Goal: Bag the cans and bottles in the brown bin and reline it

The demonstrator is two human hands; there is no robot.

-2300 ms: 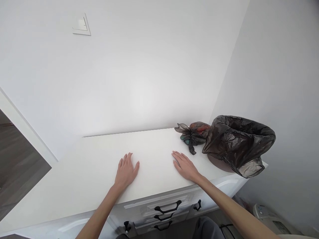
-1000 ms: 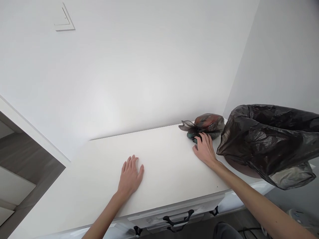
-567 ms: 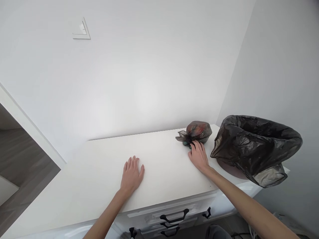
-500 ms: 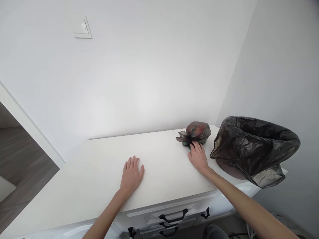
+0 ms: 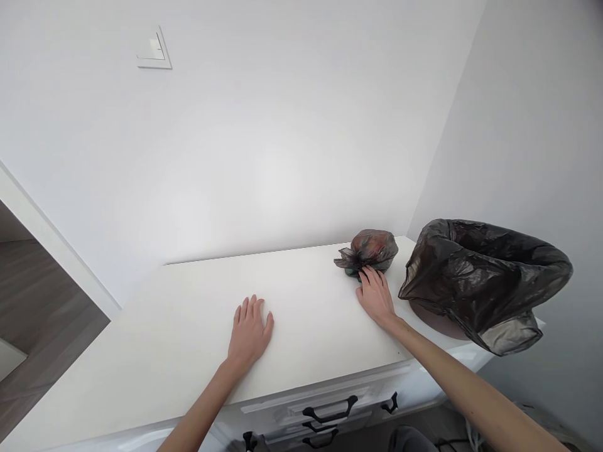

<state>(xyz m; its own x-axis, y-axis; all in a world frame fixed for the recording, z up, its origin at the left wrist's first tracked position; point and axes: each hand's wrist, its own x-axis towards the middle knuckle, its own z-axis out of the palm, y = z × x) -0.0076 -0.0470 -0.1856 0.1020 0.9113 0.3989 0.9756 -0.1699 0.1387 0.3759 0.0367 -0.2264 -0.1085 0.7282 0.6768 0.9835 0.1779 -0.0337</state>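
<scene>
My left hand (image 5: 249, 333) lies palm down on the white dresser top (image 5: 301, 314), fingers stretched and thumb apart, holding nothing. Farther right, my right hand (image 5: 375, 296) rests on the same top with its fingers reaching against the near side of a small tied dark plastic bag (image 5: 375, 248). Something reddish shows through the bag, and a bit of green (image 5: 351, 272) peeks out under its knot. The fingertips are partly lost against the dark plastic; the hand looks loosely spread, not wrapped round the bag. Right of this hand stands a brownish round bin (image 5: 438, 322) lined with a black trash bag (image 5: 475, 289).
White walls rise behind and to the right, with a light switch (image 5: 155, 50) at upper left. Black handles (image 5: 330, 411) stick out from the drawer fronts below. A doorway with wooden floor (image 5: 42, 301) is at left. Cables (image 5: 452, 444) lie at lower right.
Both hands keep their places, and the tied bag and bin stay put. The view has shifted very slightly.
</scene>
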